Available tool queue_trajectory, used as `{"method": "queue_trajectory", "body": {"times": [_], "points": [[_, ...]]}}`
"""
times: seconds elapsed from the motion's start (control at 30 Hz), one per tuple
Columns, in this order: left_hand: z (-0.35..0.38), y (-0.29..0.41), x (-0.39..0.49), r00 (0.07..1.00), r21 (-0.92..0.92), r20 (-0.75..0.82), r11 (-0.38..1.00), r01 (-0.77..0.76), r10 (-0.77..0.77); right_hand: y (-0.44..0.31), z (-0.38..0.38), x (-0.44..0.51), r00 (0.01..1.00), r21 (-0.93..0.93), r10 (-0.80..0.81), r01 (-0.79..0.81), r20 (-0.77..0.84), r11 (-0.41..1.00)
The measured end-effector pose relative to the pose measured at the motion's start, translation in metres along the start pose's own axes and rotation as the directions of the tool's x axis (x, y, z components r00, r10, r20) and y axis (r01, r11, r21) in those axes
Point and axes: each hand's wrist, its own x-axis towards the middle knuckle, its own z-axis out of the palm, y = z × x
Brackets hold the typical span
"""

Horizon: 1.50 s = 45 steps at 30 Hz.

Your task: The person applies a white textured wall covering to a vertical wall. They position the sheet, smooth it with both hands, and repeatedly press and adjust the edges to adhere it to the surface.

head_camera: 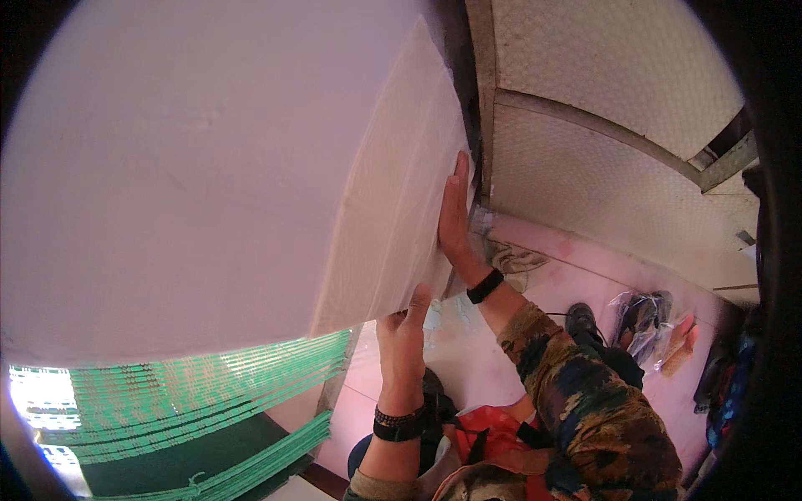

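Observation:
A large white fabric sheet (188,175) spreads over a flat surface at the left and centre. Along its right side lies a paler, sheer strip of cloth (388,206) with lengthwise folds. My right hand (456,213) rests with its palm and fingers flat against the right edge of this strip. At the lower corner, my left hand (406,313) grips the edge of the cloth, thumb above and fingers partly hidden beneath it. Both wrists wear dark bands.
A green woven cord structure (207,401) lies below the sheet. Whitish textured panels in a frame (595,150) stand at the upper right. On the pink tiled floor are footwear in clear plastic (645,319), an orange pair of footwear (680,344) and a crumpled cloth (514,258).

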Motion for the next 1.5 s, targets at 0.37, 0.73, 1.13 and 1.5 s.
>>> {"method": "queue_trajectory", "body": {"times": [0.37,0.73,1.13,1.5], "points": [[0.004,0.001,-0.001,0.997,0.129,-0.047,0.99,0.064,-0.059,0.02,-0.005,0.024,0.999,0.002,0.004,-0.004,-0.035,1.0],[0.001,-0.004,0.0,0.991,0.132,-0.083,0.985,0.113,-0.103,-0.029,-0.014,0.015,0.991,-0.109,-0.133,0.129,-0.029,0.986],[-0.006,-0.024,0.008,0.985,0.164,-0.172,0.985,0.056,-0.028,-0.043,0.003,0.044,0.936,-0.051,-0.35,0.352,0.042,0.934],[-0.007,-0.028,0.009,0.985,0.122,-0.167,0.993,-0.013,0.033,-0.089,-0.004,0.044,0.895,-0.114,-0.444,0.436,-0.055,0.893]]}}
